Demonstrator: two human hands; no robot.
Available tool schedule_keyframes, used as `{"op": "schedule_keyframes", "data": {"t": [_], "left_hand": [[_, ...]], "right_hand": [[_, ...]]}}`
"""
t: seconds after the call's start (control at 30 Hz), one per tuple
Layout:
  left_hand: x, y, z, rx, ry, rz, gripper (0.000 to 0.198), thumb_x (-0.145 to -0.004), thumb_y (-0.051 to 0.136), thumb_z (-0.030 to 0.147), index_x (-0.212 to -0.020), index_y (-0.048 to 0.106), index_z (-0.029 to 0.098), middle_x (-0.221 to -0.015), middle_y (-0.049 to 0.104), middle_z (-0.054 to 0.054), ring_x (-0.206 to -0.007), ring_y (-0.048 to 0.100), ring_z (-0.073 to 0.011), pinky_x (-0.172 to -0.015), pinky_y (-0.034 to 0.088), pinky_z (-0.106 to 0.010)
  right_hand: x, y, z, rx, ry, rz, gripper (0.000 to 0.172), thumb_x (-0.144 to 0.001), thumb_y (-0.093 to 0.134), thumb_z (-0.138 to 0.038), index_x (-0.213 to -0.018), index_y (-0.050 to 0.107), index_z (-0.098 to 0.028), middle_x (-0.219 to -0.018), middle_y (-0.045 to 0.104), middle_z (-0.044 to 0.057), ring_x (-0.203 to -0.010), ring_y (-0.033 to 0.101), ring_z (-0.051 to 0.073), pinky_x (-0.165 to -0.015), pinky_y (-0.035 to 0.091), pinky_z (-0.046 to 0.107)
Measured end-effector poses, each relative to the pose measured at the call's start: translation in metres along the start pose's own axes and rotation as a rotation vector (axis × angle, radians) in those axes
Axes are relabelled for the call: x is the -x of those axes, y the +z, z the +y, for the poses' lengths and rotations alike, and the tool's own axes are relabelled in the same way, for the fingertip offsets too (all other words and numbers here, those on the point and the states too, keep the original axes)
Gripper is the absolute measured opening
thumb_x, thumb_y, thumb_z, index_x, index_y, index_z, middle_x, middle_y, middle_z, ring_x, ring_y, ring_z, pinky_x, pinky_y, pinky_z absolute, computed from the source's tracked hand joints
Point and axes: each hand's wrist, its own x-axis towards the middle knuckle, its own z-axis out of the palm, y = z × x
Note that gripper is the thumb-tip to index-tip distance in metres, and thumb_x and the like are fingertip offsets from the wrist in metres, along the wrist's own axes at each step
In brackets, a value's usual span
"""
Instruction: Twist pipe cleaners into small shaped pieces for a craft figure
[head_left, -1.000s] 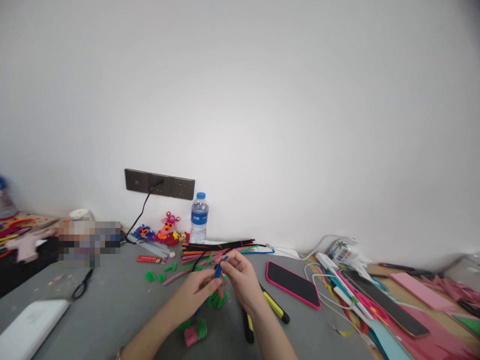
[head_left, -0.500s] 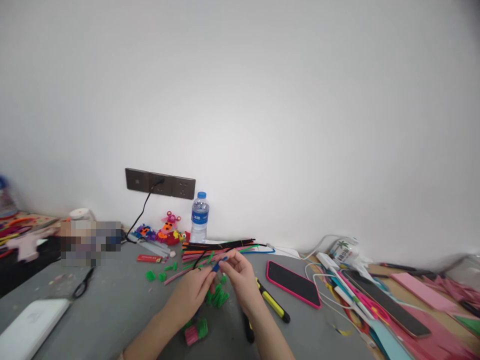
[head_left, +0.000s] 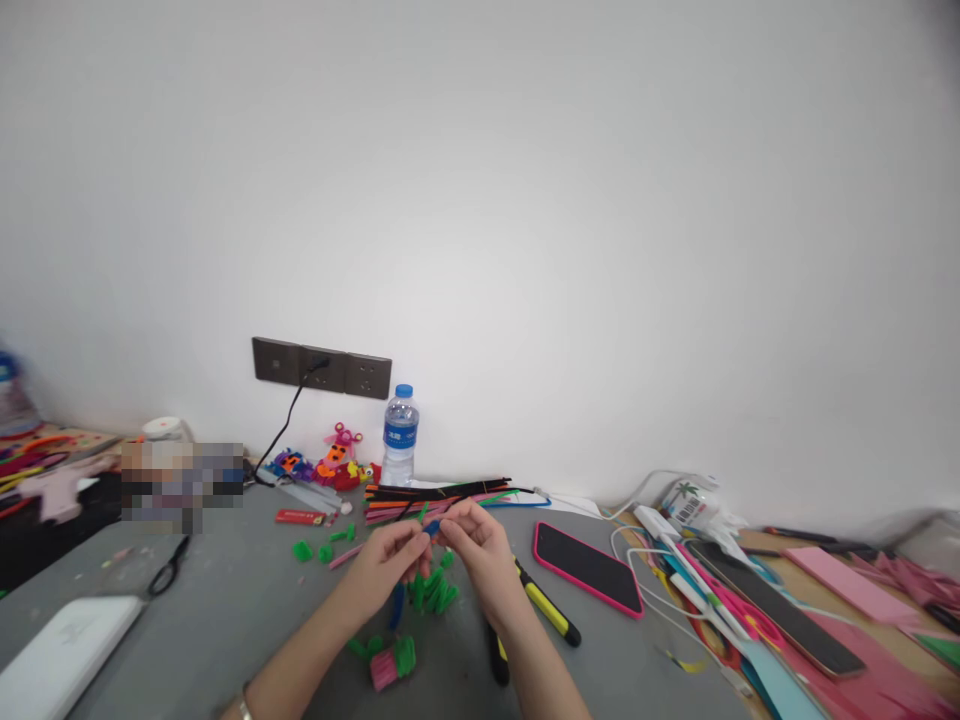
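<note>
Between the fingertips of both hands is a short blue pipe cleaner [head_left: 433, 527]. My left hand [head_left: 386, 562] pinches its near end, and my right hand [head_left: 478, 550] pinches the other end, so both are closed. Just below the hands lie several coiled green pipe-cleaner pieces [head_left: 435, 592]. Under my left wrist a dark blue pipe-cleaner piece [head_left: 397, 606] rests on the grey table [head_left: 225, 630]. Nearer to me sits a pink and green pipe-cleaner bundle [head_left: 391, 664].
Behind the hands lies a pile of pipe cleaners [head_left: 442, 493] beside a water bottle [head_left: 400, 435]. Right of my hand are a yellow-black cutter [head_left: 551, 610] and a pink-cased phone [head_left: 587, 567]. Scissors [head_left: 169, 570] and a white power bank [head_left: 67, 655] are at left. Small figures [head_left: 337, 460] stand by the wall.
My left hand has shifted slightly left and its grip on the blue pipe cleaner has changed. The dark blue piece below it shows more now. My right hand is nearly still.
</note>
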Motion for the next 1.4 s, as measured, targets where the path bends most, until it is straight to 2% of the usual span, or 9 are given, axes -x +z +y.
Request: {"op": "schedule_keyframes", "data": {"t": [0.37,0.57,0.73,0.9,1.03,1.17,1.3,1.4], "left_hand": [[0.004,0.0,0.006,0.093,-0.093,-0.05,0.04,-0.084,0.052,0.05,-0.062,0.052,0.016,-0.055,0.05,0.002,-0.053,0.045,-0.0115,-0.054,0.035,-0.023],[0.003,0.003,0.003,0.111,-0.067,-0.052,0.044,-0.083,0.052,0.052,-0.057,0.046,0.018,-0.051,0.039,0.005,-0.047,0.035,-0.0093,-0.047,0.025,-0.023],[0.006,0.001,0.005,0.307,-0.096,-0.104,0.04,-0.083,0.053,0.042,-0.053,0.041,0.019,-0.05,0.035,0.006,-0.047,0.032,-0.0095,-0.048,0.025,-0.024],[0.007,0.001,0.009,0.458,-0.119,-0.136,0.038,-0.082,0.054,0.037,-0.051,0.04,0.019,-0.05,0.036,0.006,-0.047,0.03,-0.0092,-0.049,0.027,-0.024],[0.007,0.002,0.012,0.465,-0.124,-0.115,0.039,-0.08,0.055,0.038,-0.05,0.041,0.019,-0.049,0.036,0.006,-0.047,0.03,-0.0092,-0.05,0.027,-0.024],[0.008,0.004,0.013,0.445,-0.132,-0.11,0.039,-0.079,0.055,0.04,-0.049,0.042,0.019,-0.049,0.036,0.006,-0.048,0.031,-0.0096,-0.05,0.027,-0.025],[0.009,0.003,0.015,0.415,-0.173,-0.178,0.037,-0.079,0.055,0.038,-0.05,0.041,0.019,-0.048,0.037,0.005,-0.048,0.033,-0.0102,-0.052,0.028,-0.026],[0.01,0.001,0.017,0.396,-0.209,-0.257,0.035,-0.077,0.054,0.035,-0.049,0.041,0.019,-0.048,0.037,0.006,-0.048,0.033,-0.01,-0.052,0.028,-0.025]], "right_hand": [[0.001,0.003,-0.004,-0.057,0.024,-0.026,0.021,-0.068,0.078,-0.032,-0.073,0.063,-0.018,-0.072,0.066,0.0,-0.064,0.059,0.013,-0.063,0.047,0.025],[0.002,0.005,-0.007,0.012,-0.004,-0.02,0.022,-0.065,0.08,-0.032,-0.069,0.064,-0.018,-0.067,0.065,0.0,-0.063,0.057,0.013,-0.063,0.046,0.024],[0.004,0.003,-0.015,0.061,0.022,-0.079,0.019,-0.069,0.077,-0.035,-0.074,0.069,-0.018,-0.069,0.066,0.001,-0.066,0.058,0.014,-0.066,0.046,0.025],[0.004,-0.002,-0.018,0.045,-0.013,-0.108,0.017,-0.07,0.077,-0.032,-0.076,0.069,-0.019,-0.072,0.066,0.0,-0.067,0.058,0.013,-0.065,0.045,0.024],[0.006,-0.003,-0.021,0.047,0.016,-0.193,0.021,-0.07,0.077,-0.032,-0.083,0.068,-0.019,-0.075,0.065,0.001,-0.07,0.058,0.015,-0.067,0.046,0.026],[0.009,0.0,-0.024,0.092,0.017,-0.192,0.017,-0.071,0.076,-0.032,-0.079,0.067,-0.019,-0.073,0.062,0.0,-0.069,0.056,0.014,-0.065,0.044,0.024],[0.009,0.0,-0.025,0.125,0.02,-0.212,0.017,-0.072,0.075,-0.033,-0.074,0.066,-0.018,-0.073,0.061,0.001,-0.068,0.054,0.014,-0.064,0.043,0.025],[0.01,-0.003,-0.027,0.139,0.06,-0.278,0.017,-0.074,0.073,-0.033,-0.075,0.067,-0.018,-0.07,0.059,0.0,-0.066,0.053,0.013,-0.062,0.041,0.024]]}}
